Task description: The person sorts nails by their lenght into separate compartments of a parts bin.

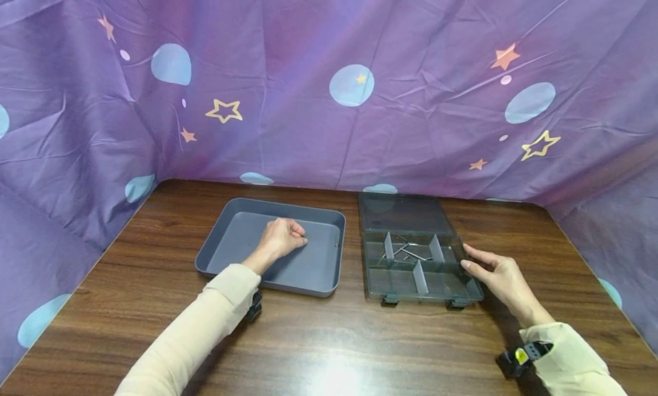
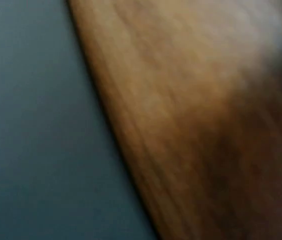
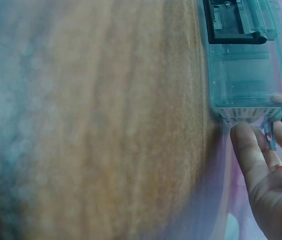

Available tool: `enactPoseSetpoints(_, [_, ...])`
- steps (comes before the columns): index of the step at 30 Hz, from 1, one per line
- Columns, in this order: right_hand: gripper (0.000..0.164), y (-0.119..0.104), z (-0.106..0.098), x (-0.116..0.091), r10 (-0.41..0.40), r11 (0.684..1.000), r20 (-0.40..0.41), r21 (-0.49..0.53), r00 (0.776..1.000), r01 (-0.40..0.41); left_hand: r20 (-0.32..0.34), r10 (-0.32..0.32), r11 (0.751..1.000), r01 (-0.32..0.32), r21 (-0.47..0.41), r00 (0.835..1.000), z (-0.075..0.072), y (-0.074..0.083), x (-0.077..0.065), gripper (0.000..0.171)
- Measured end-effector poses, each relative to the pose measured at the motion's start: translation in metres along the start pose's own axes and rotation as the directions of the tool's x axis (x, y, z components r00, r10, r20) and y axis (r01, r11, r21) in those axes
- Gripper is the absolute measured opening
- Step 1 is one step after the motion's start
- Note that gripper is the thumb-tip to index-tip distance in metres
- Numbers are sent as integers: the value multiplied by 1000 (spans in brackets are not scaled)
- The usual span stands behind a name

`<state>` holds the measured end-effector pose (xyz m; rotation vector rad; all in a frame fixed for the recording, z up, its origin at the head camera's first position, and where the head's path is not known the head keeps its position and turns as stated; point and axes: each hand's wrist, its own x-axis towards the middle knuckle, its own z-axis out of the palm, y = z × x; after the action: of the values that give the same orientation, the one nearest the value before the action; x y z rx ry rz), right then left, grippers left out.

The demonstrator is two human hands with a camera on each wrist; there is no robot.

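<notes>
Over the grey tray [image 1: 288,279], my left hand [image 1: 279,237] pinches a small thin metal piece [image 1: 307,236] between thumb and fingertips; most of it is hidden. Another thin metal piece [image 1: 336,240] lies near the tray's right wall. A translucent dark organizer box [image 1: 393,282] stands to the right, lid [image 1: 403,213] laid back. Several thin, nail-like metal pieces [image 1: 411,252] lie crossed in its upper middle compartment. My right hand [image 1: 501,276] touches the box's right side, with nearly straight thumb and index finger; the right wrist view shows the fingertips [image 3: 243,132] against that end.
Two latches [image 1: 389,300] hang from the box's front edge. Upright dividers [image 1: 420,277] split its inside. The wooden table [image 1: 329,339] ends at a purple curtain [image 1: 288,127] behind and at the sides. The left wrist view is blurred, with tray and wood only.
</notes>
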<state>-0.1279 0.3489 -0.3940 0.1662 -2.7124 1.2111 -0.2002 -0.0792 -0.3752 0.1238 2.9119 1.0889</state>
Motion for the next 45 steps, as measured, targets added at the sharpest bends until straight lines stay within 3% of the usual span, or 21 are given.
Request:
enactPoseSetpoints(7, [45, 1, 0, 0, 0, 1000, -8, -9, 1000, 0, 13, -24, 999, 24, 21, 1000, 2, -2, 0, 14])
enactPoseSetpoints(23, [47, 1, 0, 0, 4, 1000, -5, -2, 1000, -4, -11, 4, 995, -3, 96, 1000, 4, -3, 0, 6])
enactPoseSetpoints(36, [47, 1, 1, -1, -8, 1000, -2, -6, 1000, 8, -15, -27, 1000, 27, 1, 1000, 3, -3, -1, 8])
enactPoseSetpoints(45, [48, 0, 1, -1, 0, 1000, 4, -4, 1000, 0, -20, 35, 994, -37, -99, 999, 6, 9, -2, 10])
